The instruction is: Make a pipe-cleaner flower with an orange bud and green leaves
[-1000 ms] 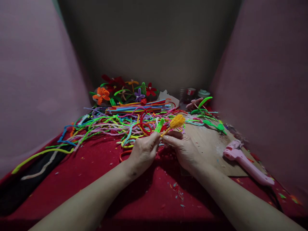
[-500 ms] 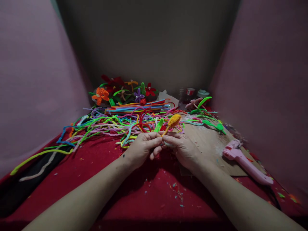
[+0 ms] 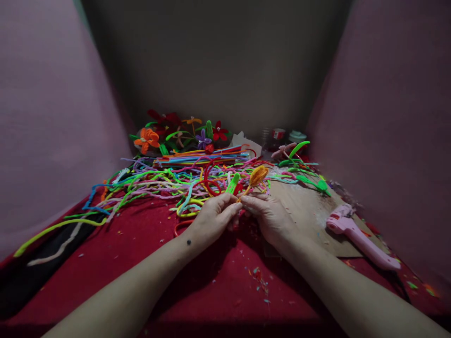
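An orange-yellow pipe-cleaner flower (image 3: 259, 175) stands up between my hands, its closed bud tilted to the right. At the lower end of its stem, the thumb and fingers of my left hand (image 3: 219, 212) are pinched together. My right hand (image 3: 265, 212) grips the same stem just beside them, with the fingertips of both hands meeting. Some fingers are hidden behind the hands. Just beyond the fingers is a bright green pipe-cleaner loop (image 3: 232, 183). One red scissors handle (image 3: 181, 227) shows beside my left wrist.
Many loose pipe cleaners (image 3: 151, 180) spread behind my hands, with a straight bundle (image 3: 200, 158) further back. Finished flowers (image 3: 148, 140) stand at the rear. On the right, a pink glue gun (image 3: 361, 237) rests across a cardboard sheet (image 3: 306, 211). Scraps dot the red cloth (image 3: 197, 291).
My left hand has shifted slightly right and its fingers have closed in on the stem. The flower's bud has turned and moved a little right. The red scissors handle has come into sight.
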Available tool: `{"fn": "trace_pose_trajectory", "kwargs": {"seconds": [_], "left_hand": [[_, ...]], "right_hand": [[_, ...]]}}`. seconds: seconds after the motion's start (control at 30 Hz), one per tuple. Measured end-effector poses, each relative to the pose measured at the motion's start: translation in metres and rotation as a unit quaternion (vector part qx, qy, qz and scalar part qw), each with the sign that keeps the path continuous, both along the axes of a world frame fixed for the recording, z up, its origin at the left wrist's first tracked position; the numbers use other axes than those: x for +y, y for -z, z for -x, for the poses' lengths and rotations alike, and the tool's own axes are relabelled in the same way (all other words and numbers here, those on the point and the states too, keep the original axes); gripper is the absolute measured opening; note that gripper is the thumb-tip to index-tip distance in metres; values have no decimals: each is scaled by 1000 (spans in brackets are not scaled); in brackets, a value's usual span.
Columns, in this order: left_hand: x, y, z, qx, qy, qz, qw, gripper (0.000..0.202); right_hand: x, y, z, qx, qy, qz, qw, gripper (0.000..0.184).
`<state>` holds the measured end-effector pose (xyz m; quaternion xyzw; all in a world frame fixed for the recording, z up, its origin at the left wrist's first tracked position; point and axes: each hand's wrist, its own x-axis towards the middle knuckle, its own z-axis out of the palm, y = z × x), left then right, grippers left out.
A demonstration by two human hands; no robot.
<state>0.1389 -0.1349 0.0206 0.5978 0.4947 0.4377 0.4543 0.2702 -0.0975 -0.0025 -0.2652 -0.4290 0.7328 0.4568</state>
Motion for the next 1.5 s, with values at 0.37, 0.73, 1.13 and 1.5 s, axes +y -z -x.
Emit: {"fn": "trace_pose_trajectory", "kwargs": {"seconds": [0.37,0.73,1.13,1.5], "left_hand": [[17,9,29,217,-181,-167,945,15],[28,20,28,450,-179,-63,873,18],[15,-7,21,-111,-148,-33,982,24],[8,0,1,-92,-110,-11,990,14]], "right_hand": [[0,-9,-1,16,52,7,998,11],[7,-8,-4,7,91,12,996,14],[4,-5,-3,5,32,-11,999,13],[-1,-4,2,-11,17,-60,998,20]]}}
